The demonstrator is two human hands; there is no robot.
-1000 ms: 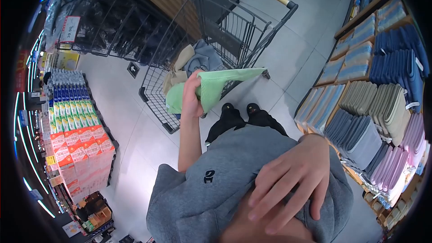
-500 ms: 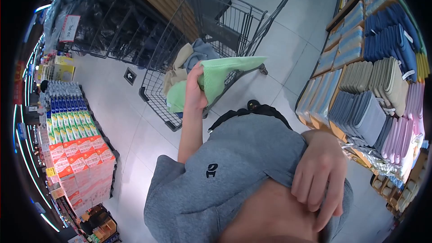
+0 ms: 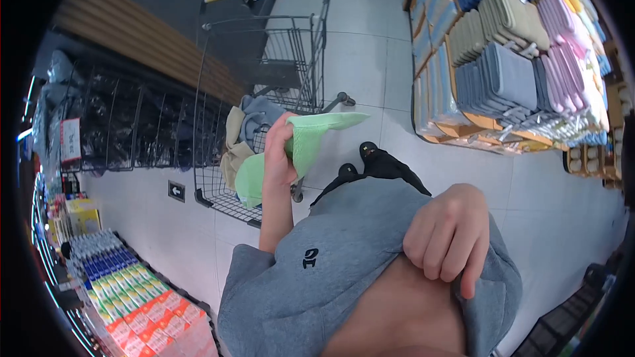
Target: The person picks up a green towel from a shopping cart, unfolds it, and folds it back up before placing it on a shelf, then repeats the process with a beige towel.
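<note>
My left hand (image 3: 278, 152) is closed around a light green towel (image 3: 307, 142). One corner of the towel points to the right, and another part hangs to the left over the shopping cart's basket. The wire cart (image 3: 205, 139) holds a beige cloth (image 3: 234, 158) and a grey-blue cloth (image 3: 261, 117). My right hand (image 3: 450, 238) is at my chest, its fingers curled over the neckline of my grey shirt (image 3: 357, 225). The fingertips are partly hidden against the fabric.
Folded towels (image 3: 499, 82) in several colours fill the display at the right. Racks of dark plastic-wrapped goods (image 3: 152, 122) stand left of the cart. Stacked boxes (image 3: 155, 324) are at lower left. A floor arrow sign (image 3: 176, 190) lies on the tiles.
The view has turned, so the cart and towel display shift left and upward. My left hand still holds the green towel. My right hand's fingers have curled tighter at the neckline.
</note>
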